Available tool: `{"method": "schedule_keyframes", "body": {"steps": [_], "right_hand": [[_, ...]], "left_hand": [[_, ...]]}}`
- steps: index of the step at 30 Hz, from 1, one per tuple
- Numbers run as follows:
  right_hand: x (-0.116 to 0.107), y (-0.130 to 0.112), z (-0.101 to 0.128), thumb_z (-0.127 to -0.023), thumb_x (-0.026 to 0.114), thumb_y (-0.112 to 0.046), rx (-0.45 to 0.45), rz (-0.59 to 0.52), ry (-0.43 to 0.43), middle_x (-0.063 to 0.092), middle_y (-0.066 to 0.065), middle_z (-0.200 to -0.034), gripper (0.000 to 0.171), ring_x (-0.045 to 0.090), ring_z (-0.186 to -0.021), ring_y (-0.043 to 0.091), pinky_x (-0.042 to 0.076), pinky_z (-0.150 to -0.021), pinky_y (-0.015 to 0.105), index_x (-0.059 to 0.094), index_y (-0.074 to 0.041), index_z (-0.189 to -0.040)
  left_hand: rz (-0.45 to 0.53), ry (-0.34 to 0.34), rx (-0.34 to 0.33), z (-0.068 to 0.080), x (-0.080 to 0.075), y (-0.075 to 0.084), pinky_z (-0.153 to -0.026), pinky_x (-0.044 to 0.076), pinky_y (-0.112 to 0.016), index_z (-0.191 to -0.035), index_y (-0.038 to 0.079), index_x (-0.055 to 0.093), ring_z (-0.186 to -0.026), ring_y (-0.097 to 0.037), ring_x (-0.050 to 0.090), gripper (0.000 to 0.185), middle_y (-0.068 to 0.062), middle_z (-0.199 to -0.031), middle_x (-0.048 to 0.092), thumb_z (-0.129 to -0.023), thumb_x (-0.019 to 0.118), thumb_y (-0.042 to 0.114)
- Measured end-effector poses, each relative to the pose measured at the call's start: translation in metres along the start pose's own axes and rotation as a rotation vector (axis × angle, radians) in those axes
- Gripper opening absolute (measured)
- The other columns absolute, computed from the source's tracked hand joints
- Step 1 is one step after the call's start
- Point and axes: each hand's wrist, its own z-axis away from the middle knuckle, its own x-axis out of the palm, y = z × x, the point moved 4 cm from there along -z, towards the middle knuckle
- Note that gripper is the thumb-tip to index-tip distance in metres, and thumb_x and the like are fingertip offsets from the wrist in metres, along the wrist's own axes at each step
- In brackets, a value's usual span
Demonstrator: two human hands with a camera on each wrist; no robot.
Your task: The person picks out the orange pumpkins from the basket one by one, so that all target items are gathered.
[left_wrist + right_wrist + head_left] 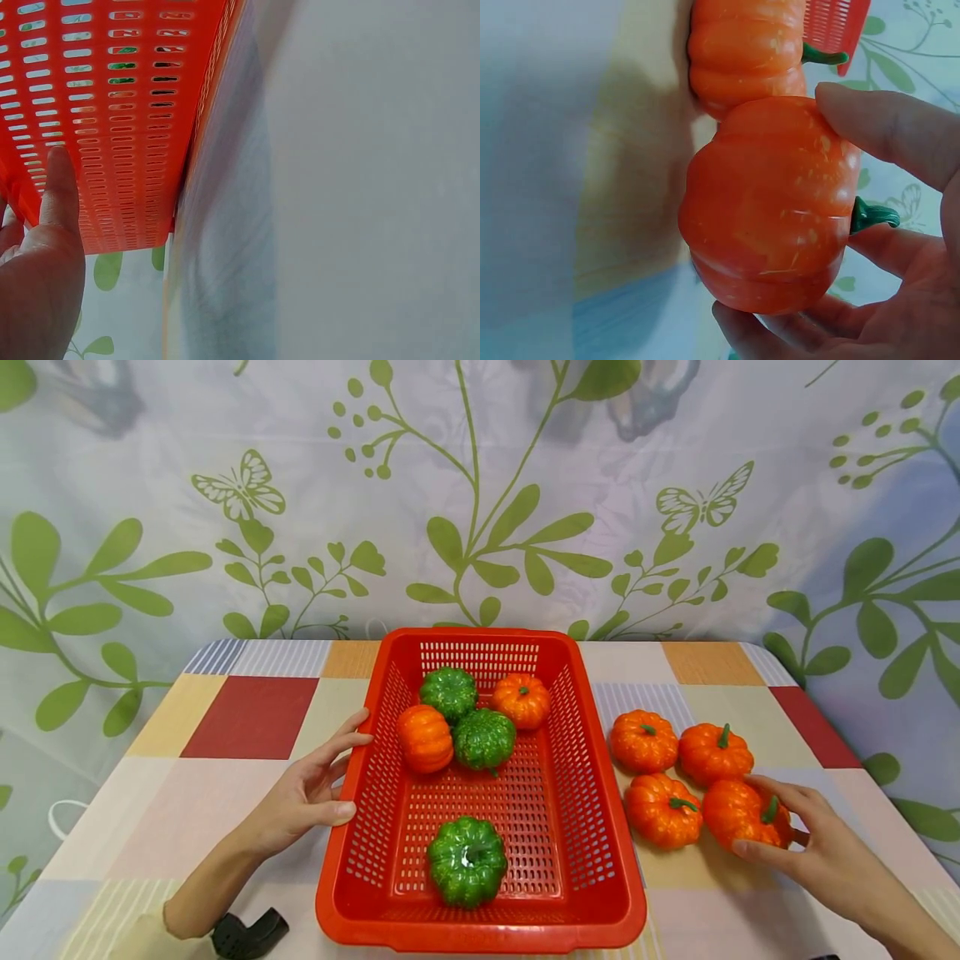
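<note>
A red perforated basket [600,827] sits mid-table holding several toy pumpkins, green [467,860] and orange [424,738]. My left hand [318,785] rests with straight fingers against the basket's left wall [112,112]; its thumb [60,187] presses the red mesh. Right of the basket lie several orange pumpkins. My right hand [795,827] curls round the nearest one, an orange pumpkin [742,814] with a green stem, which the right wrist view shows as the held pumpkin [769,206] between fingers and thumb. Another orange pumpkin [742,49] lies just behind it.
The table wears a checked cloth [247,718] of red, cream and orange squares. A leaf-and-butterfly curtain [480,493] hangs behind. Three more orange pumpkins [643,741] sit right of the basket. A black object [247,933] lies at the near left edge.
</note>
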Motion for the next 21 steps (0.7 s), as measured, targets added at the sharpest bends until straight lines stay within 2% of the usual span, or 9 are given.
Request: {"method": "schedule_keyframes", "body": {"steps": [6,15,21], "right_hand": [[0.002,0.003,0.001,-0.07,0.079,-0.018,0.02,0.011,-0.022,0.041,0.01,-0.108,0.071,0.029,-0.084,-0.001,0.039,-0.059,0.016,0.044,-0.003,-0.13],[0.006,0.009,-0.002,-0.071,0.078,-0.019,0.019,-0.014,-0.04,0.042,0.018,-0.117,0.07,0.031,-0.092,-0.003,0.039,-0.061,0.012,0.044,-0.004,-0.13],[0.008,0.012,-0.002,-0.072,0.078,-0.024,0.025,0.026,-0.056,0.042,0.02,-0.118,0.071,0.031,-0.097,0.003,0.037,-0.061,0.014,0.044,-0.004,-0.13]], "left_hand": [[0.001,0.001,0.0,0.0,0.0,0.0,-0.089,0.043,-0.044,-0.137,-0.008,0.025,-0.134,-0.03,0.018,0.064,-0.005,-0.153,-0.003,-0.081,0.057,-0.005],[-0.005,0.008,0.007,0.001,0.0,0.003,-0.089,0.043,-0.044,-0.137,-0.007,0.026,-0.134,-0.03,0.02,0.063,-0.005,-0.153,-0.003,-0.081,0.056,-0.005],[0.006,0.004,-0.006,0.0,0.002,0.002,-0.089,0.043,-0.045,-0.137,-0.007,0.025,-0.133,-0.03,0.02,0.063,-0.004,-0.153,-0.003,-0.082,0.056,-0.005]]}}
